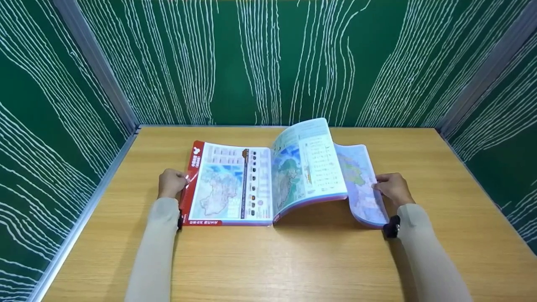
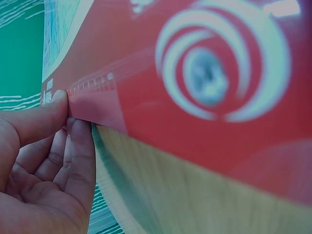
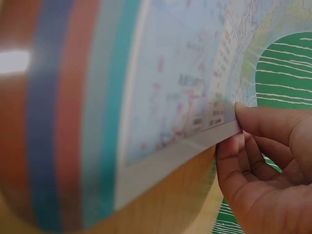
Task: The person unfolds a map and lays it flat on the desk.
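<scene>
A map booklet (image 1: pixel 256 184) with glossy pages lies spread on the wooden table, its middle leaves arched up off the surface. My left hand (image 1: pixel 173 183) pinches the red left edge between thumb and fingers; the left wrist view shows that hand (image 2: pixel 53 156) gripping the red cover (image 2: pixel 146 112), which has a white swirl logo. On the other side, my right hand (image 1: pixel 393 187) pinches the outer edge of a map page (image 1: pixel 361 180) that curves at its lower corner. Close up, the right hand (image 3: pixel 268 161) has its thumb above the page (image 3: pixel 180 97) and fingers beneath.
The wooden table (image 1: pixel 268 264) extends on all sides of the booklet. Green panels (image 1: pixel 289 63) with white wavy lines stand behind and at both sides, joined by grey posts (image 1: pixel 96 63).
</scene>
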`<action>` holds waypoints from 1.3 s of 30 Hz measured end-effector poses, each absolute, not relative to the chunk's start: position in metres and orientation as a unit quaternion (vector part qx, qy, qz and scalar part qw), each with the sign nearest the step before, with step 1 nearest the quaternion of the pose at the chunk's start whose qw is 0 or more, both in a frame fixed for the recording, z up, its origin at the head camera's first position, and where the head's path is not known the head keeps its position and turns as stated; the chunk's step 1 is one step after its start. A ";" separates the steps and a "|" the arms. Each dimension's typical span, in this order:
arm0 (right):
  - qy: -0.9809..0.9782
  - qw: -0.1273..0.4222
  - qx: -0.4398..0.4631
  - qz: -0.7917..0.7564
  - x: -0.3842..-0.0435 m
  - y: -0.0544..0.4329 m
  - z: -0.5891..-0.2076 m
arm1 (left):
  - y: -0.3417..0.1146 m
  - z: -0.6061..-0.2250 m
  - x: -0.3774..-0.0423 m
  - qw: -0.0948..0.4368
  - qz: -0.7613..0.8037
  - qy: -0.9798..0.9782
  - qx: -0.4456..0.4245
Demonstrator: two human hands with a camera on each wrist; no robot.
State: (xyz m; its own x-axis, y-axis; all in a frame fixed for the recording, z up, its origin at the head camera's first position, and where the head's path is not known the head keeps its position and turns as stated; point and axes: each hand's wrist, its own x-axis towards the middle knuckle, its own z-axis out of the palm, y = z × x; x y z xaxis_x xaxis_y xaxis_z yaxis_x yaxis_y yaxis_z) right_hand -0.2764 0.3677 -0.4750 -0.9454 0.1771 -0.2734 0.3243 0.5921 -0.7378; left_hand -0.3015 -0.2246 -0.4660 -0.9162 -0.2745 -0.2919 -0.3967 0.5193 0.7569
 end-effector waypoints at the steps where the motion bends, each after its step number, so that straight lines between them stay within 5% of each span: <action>1: 0.890 0.083 0.138 -0.426 -0.276 0.368 -0.475 | -0.225 -0.466 -0.302 0.063 0.447 0.872 -0.192; 39: 0.898 0.055 0.120 -0.420 -0.267 0.376 -0.473 | -0.237 -0.463 -0.297 0.058 0.438 0.875 -0.200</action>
State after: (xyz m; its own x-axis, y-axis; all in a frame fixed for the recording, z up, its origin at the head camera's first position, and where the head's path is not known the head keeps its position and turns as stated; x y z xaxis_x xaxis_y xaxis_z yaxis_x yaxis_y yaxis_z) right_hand -0.2667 0.3757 -0.4733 -0.9652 0.1692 -0.1996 0.2617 0.6179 -0.7415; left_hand -0.2975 -0.2370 -0.4631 -0.9137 -0.2983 -0.2761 -0.3998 0.5364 0.7433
